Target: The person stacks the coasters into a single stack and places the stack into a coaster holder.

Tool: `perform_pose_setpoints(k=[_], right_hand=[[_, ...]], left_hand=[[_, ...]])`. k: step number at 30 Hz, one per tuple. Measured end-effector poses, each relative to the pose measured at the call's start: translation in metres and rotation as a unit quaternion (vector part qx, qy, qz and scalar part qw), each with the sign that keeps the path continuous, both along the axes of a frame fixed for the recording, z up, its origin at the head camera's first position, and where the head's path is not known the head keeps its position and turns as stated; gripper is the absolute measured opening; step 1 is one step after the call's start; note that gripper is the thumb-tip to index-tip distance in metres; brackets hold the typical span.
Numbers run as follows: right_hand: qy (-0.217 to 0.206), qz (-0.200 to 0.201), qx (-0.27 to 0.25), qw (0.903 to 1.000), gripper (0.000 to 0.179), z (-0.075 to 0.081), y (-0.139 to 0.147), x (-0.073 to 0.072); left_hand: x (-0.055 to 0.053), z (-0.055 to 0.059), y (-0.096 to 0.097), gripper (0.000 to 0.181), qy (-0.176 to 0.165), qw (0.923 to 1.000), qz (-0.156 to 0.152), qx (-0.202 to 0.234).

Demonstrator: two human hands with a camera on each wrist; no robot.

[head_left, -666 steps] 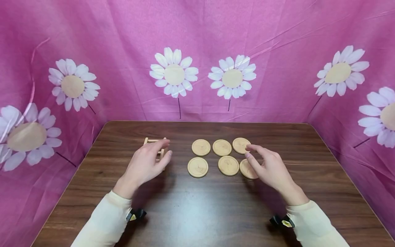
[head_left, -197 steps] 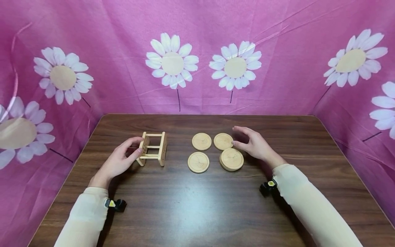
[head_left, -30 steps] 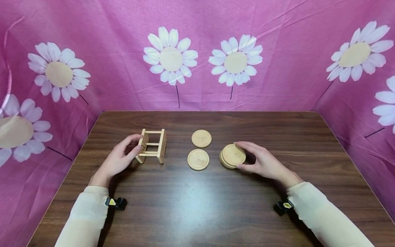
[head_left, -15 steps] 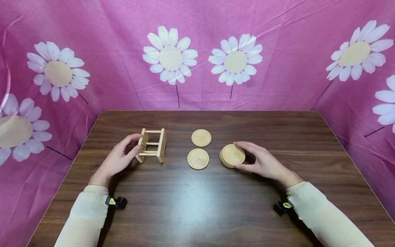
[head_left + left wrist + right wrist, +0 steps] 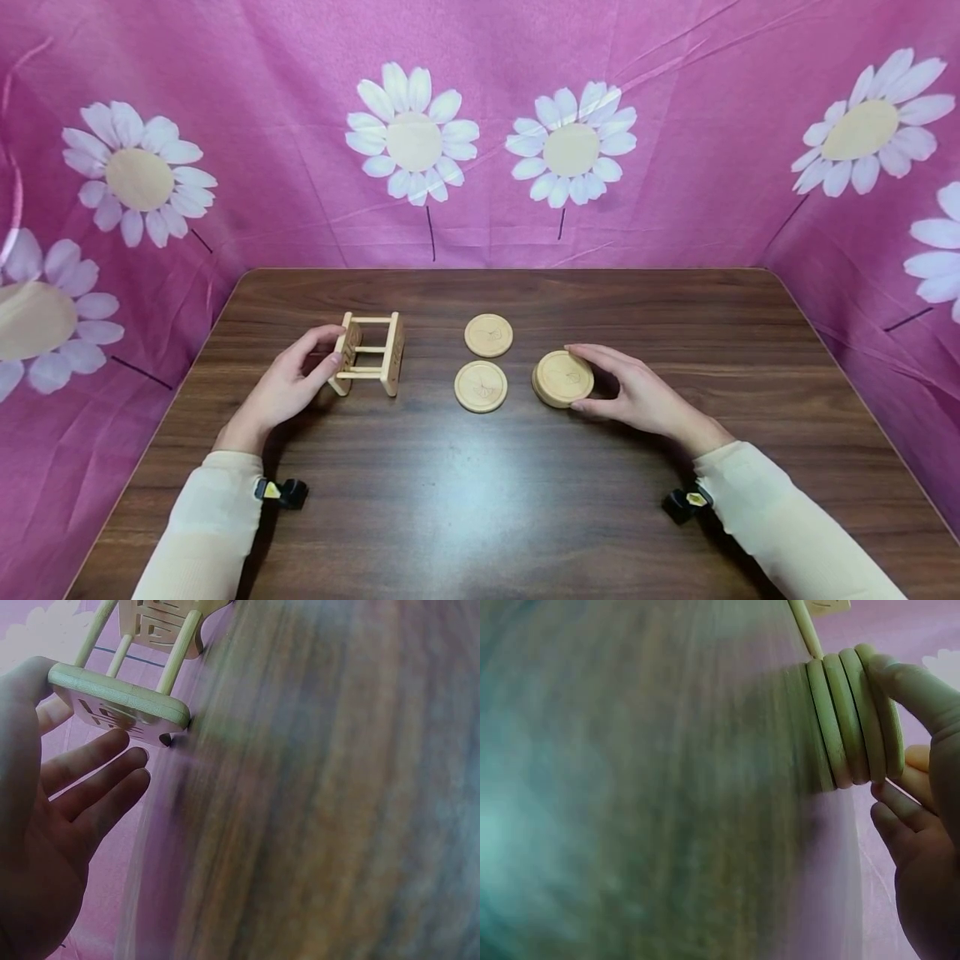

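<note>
On the left stands a small pale wooden rack (image 5: 393,354), two cut-out side panels joined by thin rods. My left hand (image 5: 281,387) holds its near-left panel (image 5: 120,695) between thumb and index finger, the other fingers extended below it. At the right, round wooden coasters are piled in a stack. My right hand (image 5: 647,396) grips the top coaster (image 5: 565,378) by its right edge, thumb on one side and fingers on the other. The right wrist view shows the stacked coasters (image 5: 847,720) edge-on. Two single coasters, a back one (image 5: 488,335) and a front one (image 5: 481,386), lie flat between the hands.
A dark wood-grain table (image 5: 465,500) carries everything. Pink cloth (image 5: 495,225) with white daisies hangs behind its back edge and along both sides. A black wrist camera sits on each cuff.
Over the longer span, the spread-out coasters on the right have been gathered into one stack. In the last second the top coaster shifts slightly left, lining up better. The left hand stays at the rack.
</note>
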State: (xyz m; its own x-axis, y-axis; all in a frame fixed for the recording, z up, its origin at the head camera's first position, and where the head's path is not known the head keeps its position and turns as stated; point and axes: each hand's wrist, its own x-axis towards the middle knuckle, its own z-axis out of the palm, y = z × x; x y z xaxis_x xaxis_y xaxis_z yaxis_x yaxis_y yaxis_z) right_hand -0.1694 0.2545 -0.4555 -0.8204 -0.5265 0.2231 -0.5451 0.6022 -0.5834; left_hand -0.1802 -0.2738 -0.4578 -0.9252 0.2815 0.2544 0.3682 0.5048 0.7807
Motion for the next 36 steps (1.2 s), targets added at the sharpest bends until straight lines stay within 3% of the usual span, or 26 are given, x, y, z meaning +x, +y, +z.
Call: perform_pose_setpoints(k=[10, 36], right_hand=[[-0.006, 0.002, -0.024, 0.9997, 0.070, 0.005, -0.003, -0.007], [-0.053, 0.006, -0.024, 0.9983, 0.065, 0.024, -0.041, -0.042]], left_hand=[[0.000, 0.000, -0.001, 0.037, 0.003, 1.0000, 0.000, -0.006], [0.000, -0.002, 0.000, 0.037, 0.009, 1.0000, -0.003, 0.001]])
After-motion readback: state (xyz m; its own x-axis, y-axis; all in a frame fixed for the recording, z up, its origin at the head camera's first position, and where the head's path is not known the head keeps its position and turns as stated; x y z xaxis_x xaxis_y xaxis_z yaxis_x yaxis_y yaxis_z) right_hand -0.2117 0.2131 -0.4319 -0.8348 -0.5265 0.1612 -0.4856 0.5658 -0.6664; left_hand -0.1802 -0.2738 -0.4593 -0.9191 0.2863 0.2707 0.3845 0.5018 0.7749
